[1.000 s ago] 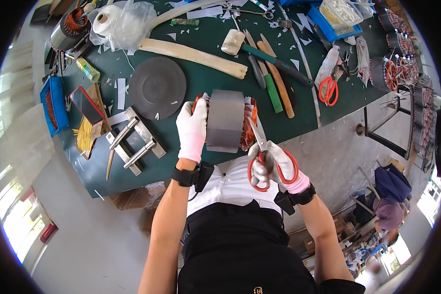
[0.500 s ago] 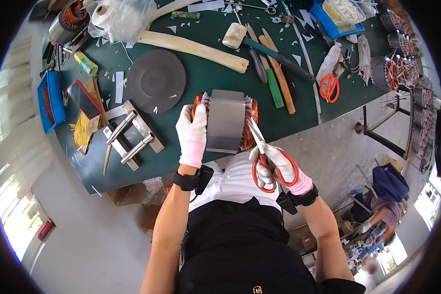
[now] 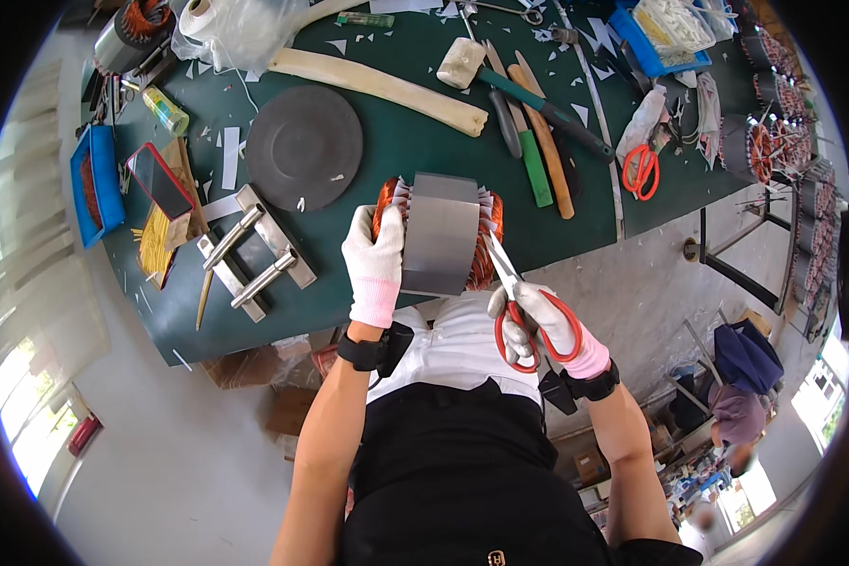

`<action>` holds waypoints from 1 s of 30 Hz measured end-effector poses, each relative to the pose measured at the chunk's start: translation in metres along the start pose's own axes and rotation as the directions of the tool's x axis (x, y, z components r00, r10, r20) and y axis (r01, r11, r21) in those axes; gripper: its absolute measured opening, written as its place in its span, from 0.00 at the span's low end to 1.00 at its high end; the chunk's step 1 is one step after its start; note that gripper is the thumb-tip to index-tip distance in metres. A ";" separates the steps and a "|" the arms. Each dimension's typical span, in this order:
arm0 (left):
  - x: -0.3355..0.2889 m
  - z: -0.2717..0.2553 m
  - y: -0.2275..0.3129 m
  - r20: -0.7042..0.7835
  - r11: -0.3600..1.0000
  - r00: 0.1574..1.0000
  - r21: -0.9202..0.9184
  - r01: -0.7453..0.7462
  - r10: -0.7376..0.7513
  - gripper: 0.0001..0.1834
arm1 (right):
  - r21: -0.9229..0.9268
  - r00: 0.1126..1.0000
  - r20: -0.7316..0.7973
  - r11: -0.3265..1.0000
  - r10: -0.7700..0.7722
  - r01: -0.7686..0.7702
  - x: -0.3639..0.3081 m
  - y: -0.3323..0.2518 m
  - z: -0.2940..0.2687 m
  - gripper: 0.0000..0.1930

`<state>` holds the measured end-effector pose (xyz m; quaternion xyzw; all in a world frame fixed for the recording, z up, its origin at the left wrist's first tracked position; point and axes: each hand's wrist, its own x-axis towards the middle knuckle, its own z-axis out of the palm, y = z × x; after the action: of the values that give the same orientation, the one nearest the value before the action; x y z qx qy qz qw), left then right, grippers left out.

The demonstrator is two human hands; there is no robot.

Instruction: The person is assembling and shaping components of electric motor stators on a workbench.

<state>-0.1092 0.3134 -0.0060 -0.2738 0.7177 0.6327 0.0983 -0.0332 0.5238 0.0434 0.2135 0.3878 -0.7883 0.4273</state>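
Note:
A motor stator (image 3: pixel 441 232), a grey steel core with copper windings and white paper strips at both ends, lies on its side at the table's front edge. My left hand (image 3: pixel 374 253), in a white and pink glove, grips its left end by the windings. In my gloved right hand (image 3: pixel 549 321) is a pair of scissors (image 3: pixel 506 267) with red handles, fingers through the loops. The blades point up and left, their tips at the paper strips beside the right-hand copper winding. Whether they are cutting into something is too small to tell.
On the green table (image 3: pixel 415 141) lie a round dark plate (image 3: pixel 304 148), a metal frame with two rods (image 3: pixel 258 253), a mallet (image 3: pixel 463 63), several long tools and a second pair of scissors (image 3: pixel 641 173). More stators (image 3: pixel 759 151) stand at the far right; a person (image 3: pixel 738 412) is at the lower right.
The view has shifted slightly. The scissors stay at the stator's right end, with their blades looking more closed than before. My left hand keeps its grip on the stator.

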 end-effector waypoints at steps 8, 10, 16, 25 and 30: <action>0.001 -0.002 -0.004 -0.001 0.999 1.000 0.033 -0.031 0.031 0.12 | -0.118 1.000 -0.027 0.993 0.008 -0.012 -0.001 0.001 0.000 0.25; 0.002 -0.003 -0.011 -0.010 0.997 0.999 0.052 -0.050 0.051 0.12 | -0.070 1.000 -0.017 0.997 0.014 -0.015 0.002 -0.002 0.002 0.23; -0.006 -0.005 -0.006 0.000 0.999 1.000 0.035 -0.008 0.008 0.11 | -0.159 0.999 -0.035 0.986 0.034 -0.039 -0.003 0.002 0.001 0.24; -0.015 -0.010 -0.013 -0.008 1.000 1.000 0.017 -0.017 0.017 0.10 | 0.338 0.996 0.090 0.940 0.011 -0.041 0.017 0.014 0.008 0.25; -0.017 -0.011 -0.014 0.000 1.000 1.000 0.011 -0.019 0.019 0.09 | 0.227 0.999 0.029 0.973 0.035 -0.041 0.016 0.014 0.003 0.27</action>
<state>-0.0855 0.3062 -0.0075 -0.2665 0.7238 0.6295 0.0937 -0.0301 0.5082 0.0283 0.2587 0.2855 -0.8218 0.4198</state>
